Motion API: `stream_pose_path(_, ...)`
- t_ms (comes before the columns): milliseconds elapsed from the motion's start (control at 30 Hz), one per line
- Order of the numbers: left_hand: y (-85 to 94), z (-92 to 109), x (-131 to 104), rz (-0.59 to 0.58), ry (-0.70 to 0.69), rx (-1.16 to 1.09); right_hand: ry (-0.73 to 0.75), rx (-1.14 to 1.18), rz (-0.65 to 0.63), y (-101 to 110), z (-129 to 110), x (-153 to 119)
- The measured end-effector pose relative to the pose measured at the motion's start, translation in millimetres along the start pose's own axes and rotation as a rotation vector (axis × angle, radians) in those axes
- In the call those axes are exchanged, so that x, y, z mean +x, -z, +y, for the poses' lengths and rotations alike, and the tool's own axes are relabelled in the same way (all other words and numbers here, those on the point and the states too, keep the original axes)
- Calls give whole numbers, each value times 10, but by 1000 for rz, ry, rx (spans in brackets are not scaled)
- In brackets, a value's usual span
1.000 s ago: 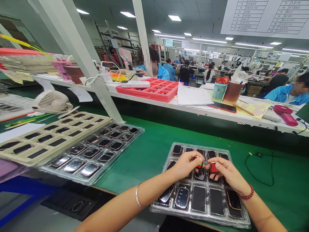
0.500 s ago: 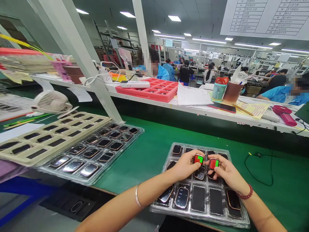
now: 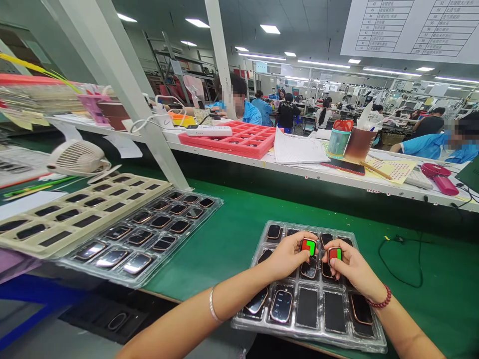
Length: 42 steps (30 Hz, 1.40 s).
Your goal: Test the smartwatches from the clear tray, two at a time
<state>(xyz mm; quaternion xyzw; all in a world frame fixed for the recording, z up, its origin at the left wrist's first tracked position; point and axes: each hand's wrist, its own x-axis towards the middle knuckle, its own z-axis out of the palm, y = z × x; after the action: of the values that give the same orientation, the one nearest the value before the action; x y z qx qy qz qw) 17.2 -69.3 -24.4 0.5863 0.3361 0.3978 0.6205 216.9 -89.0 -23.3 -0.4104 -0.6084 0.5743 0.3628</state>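
a hanging sheet (image 3: 407,31) is showing rows numbered 42 to 50 in its left column and 92 to 100 in its right, with chinese characters blurring beside them. a white box (image 3: 208,131) is reading "11-10". a watch (image 3: 281,305) is showing lines too small to read.

Bright ceiling lights (image 3: 270,29), glare on screens (image 3: 137,262), stretched edges

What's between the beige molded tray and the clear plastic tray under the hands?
Another clear plastic tray, holding gold-rimmed smartwatches, then a strip of green tabletop; the head view shows it.
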Motion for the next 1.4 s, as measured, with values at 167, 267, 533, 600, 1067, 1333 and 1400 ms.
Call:
stream_pose_path(167, -1, 4, -3, 2, 5, -7, 3, 39, 11, 16, 18, 0)
stream_pose_path(267, 2, -4, -4, -14, 9, -23, -8, 55, 22, 22, 26, 10)
stream_pose_path(533, -3, 62, -31, -11, 42, -32, -3, 114, 52, 20, 16, 5)
stream_pose_path(600, -1, 87, -34, 3, 59, -6, 1, 124, 62, 23, 21, 2)
stream_pose_path(1067, 17, -10, 2, -37, 41, 31, 23, 47, 82, 42, 29, 2)
stream_pose_path(1333, -4, 19, -3, -15, 49, 12, 44, 18, 56, 23, 14, -4)
stream_pose_path(1400, -14, 40, -5, -2, 47, 0, 41, 17, 46, 17, 23, 1)
